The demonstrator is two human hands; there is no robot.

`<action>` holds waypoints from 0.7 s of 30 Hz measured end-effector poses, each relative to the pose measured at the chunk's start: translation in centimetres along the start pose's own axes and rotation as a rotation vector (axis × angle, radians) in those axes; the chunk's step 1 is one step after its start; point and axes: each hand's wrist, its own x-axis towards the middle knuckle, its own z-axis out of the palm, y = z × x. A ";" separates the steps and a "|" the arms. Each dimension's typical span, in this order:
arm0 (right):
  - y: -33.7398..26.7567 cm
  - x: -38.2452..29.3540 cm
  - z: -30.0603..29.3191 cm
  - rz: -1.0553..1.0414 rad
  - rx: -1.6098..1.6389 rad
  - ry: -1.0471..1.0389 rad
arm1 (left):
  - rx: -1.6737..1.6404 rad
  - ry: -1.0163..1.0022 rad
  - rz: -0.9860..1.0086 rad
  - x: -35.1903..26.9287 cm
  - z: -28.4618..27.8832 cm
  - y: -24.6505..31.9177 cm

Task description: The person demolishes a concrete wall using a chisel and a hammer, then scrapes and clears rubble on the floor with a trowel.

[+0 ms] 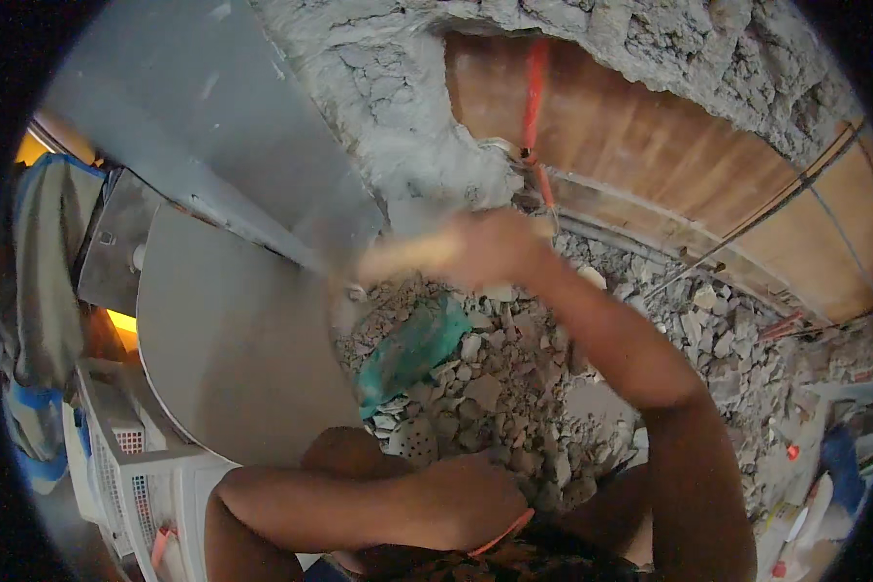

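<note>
My right hand (500, 249) is closed around a pale wooden handle (422, 254), blurred by motion. The handle points left towards the lower end of a grey panel (276, 124); its far end is too blurred to tell what tool it is. My left hand (480, 502) rests low in front of my body, near an orange-red edge or cord (503, 532); its fingers are not clearly visible. Broken plaster and masonry rubble (516, 385) lies below my right arm, with a torn green plastic piece (415, 349) on it.
A rough, chipped wall (400, 109) surrounds a brown wooden panel (647, 124) crossed by a red strip (535, 94). At left are a rounded grey board (240, 349), a white plastic rack (160, 462) and hanging cloth (51, 269). Cables (764, 204) run across the right side.
</note>
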 end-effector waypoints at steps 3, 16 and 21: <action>6.7 0.1 4.5 0.370 0.033 0.370 | -0.032 -0.083 -0.091 0.1 0.1 0.1; -9.5 -2.9 2.2 -0.465 0.029 0.501 | -0.085 -0.146 -0.080 -0.4 -0.2 1.0; 8.1 0.1 3.5 0.279 -0.115 0.215 | 0.104 -0.040 -0.056 0.0 1.3 1.2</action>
